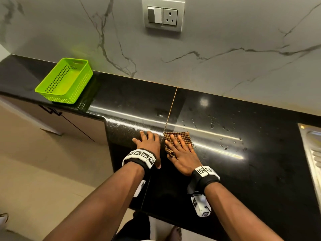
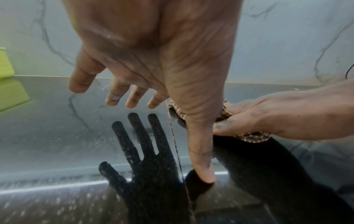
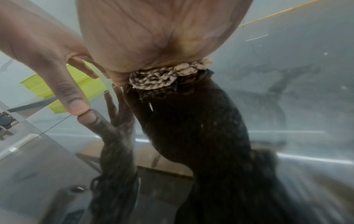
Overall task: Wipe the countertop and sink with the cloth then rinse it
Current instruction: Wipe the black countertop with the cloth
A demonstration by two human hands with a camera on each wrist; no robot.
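Observation:
A brown checked cloth (image 1: pixel 180 136) lies flat on the glossy black countertop (image 1: pixel 234 171), just right of the slab seam. My right hand (image 1: pixel 180 150) presses down on it with straight, spread fingers; the cloth (image 3: pixel 168 75) bunches under the palm, and its edge (image 2: pixel 249 137) pokes out below the hand. My left hand (image 1: pixel 147 141) rests open on the bare counter just left of the seam, fingers spread, its thumb (image 2: pixel 201 163) touching the surface. Both hands lie side by side near the counter's front edge. The steel sink (image 1: pixel 312 150) shows only as a strip at the far right.
A lime-green perforated basket (image 1: pixel 66 80) stands at the counter's left end. Water droplets (image 1: pixel 212 126) dot the surface right of the cloth. A switch and socket plate (image 1: pixel 163 14) sits on the marble wall behind. Cabinet fronts and floor lie left of the counter.

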